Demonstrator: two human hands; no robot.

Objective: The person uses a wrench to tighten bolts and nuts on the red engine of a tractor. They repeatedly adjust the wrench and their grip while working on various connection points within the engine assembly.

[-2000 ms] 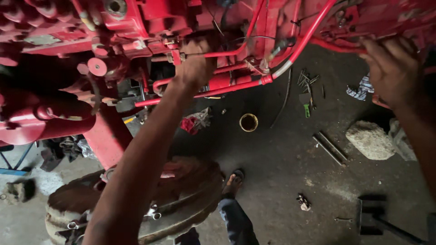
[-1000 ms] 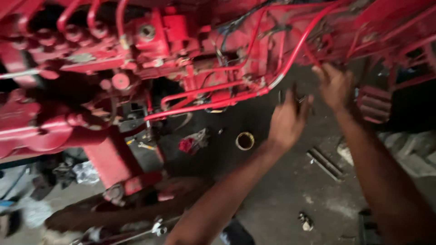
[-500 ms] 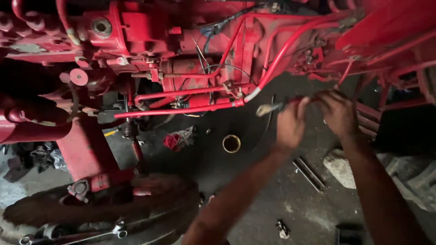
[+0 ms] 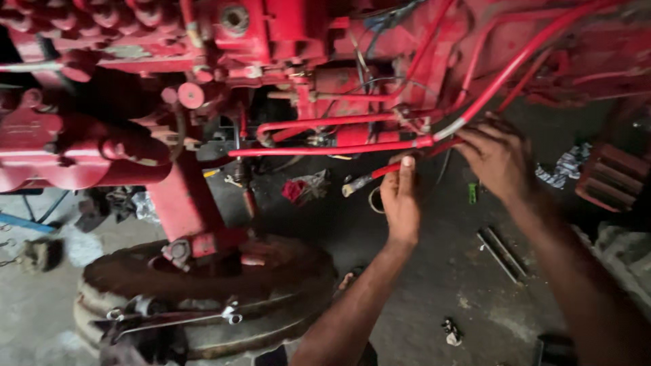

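A red engine block (image 4: 285, 41) with red pipes fills the top of the view. My left hand (image 4: 401, 198) grips a loose red pipe (image 4: 369, 177) with a bare metal end, thumb laid along it. My right hand (image 4: 498, 159) closes around the same pipe further right, just under a long red tube (image 4: 325, 149) with a silver sleeve. Below the hands lies a dark, oily floor.
An old tyre (image 4: 203, 298) with wrenches (image 4: 176, 317) on it lies at the lower left. A red rag (image 4: 298, 188), a ring (image 4: 373, 200), metal rods (image 4: 502, 252) and a green tool (image 4: 472, 193) lie on the floor. A red ribbed part (image 4: 610, 177) sits at right.
My left hand left the engine's underside and moved right; both hands came together on the loose red pipe. The view has shifted slightly and moved closer.
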